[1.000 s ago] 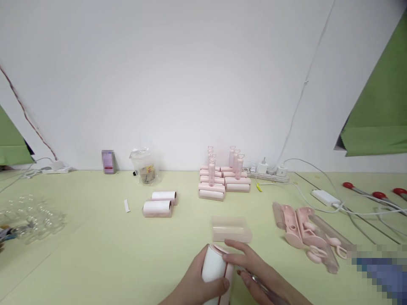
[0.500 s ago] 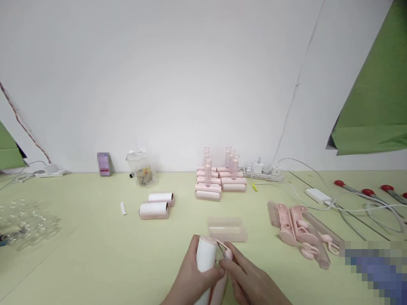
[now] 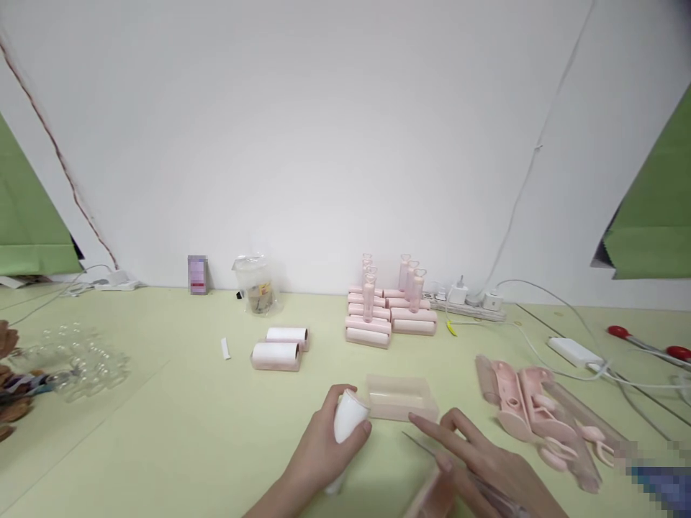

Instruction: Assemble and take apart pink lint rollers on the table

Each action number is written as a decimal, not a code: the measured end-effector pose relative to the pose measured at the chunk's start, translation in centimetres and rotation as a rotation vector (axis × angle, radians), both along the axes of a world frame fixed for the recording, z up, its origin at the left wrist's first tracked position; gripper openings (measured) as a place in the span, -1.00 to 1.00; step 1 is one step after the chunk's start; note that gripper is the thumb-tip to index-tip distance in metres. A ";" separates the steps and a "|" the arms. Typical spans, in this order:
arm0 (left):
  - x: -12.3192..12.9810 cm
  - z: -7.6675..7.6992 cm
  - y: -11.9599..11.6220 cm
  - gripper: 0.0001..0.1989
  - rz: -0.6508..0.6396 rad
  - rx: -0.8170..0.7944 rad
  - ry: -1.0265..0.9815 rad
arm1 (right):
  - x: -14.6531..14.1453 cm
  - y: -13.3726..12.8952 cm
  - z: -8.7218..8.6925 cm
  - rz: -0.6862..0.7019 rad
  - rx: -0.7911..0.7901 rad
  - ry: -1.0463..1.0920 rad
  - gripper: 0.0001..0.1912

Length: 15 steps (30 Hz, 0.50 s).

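My left hand (image 3: 329, 446) is wrapped around a white lint roller refill (image 3: 350, 415), holding it tilted above the table. My right hand (image 3: 475, 460) grips a thin pointed metal tool (image 3: 417, 442), its tip toward the left and its index finger stretched out. That fingertip is at the near edge of a translucent pinkish cover (image 3: 402, 411) lying on the table; whether it touches I cannot tell. A pink casing (image 3: 429, 496), smeared by motion, is under the right hand at the bottom edge, and I cannot tell whether that hand holds it too.
Two white rolls in covers (image 3: 275, 354) lie to the left, near a white strip (image 3: 225, 349). Several assembled pink lint rollers (image 3: 368, 332) stand at the back. Loose pink parts (image 3: 512, 403) lie right, near a cabled white box (image 3: 575, 352). A plastic bag (image 3: 259, 288) is by the wall.
The white roll and pink casing, earlier side by side between my hands, are now apart. My right hand has moved right with the tool. The view has turned slightly left.
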<state>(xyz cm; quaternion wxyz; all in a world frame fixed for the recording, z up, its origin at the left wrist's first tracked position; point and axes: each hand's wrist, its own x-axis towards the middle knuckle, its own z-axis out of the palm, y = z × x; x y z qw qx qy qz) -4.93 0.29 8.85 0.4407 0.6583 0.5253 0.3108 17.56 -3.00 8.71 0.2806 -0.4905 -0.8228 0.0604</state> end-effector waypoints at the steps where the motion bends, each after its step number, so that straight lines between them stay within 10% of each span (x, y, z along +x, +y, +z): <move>1: 0.0 -0.1 -0.1 -0.63 -0.016 0.012 0.035 | -0.1 -0.1 0.3 -0.007 -0.040 0.045 -0.70; 15: 0.4 -1.8 -0.2 -0.63 -0.098 0.142 0.178 | -3.9 -1.3 -2.3 0.149 -0.107 0.373 -0.66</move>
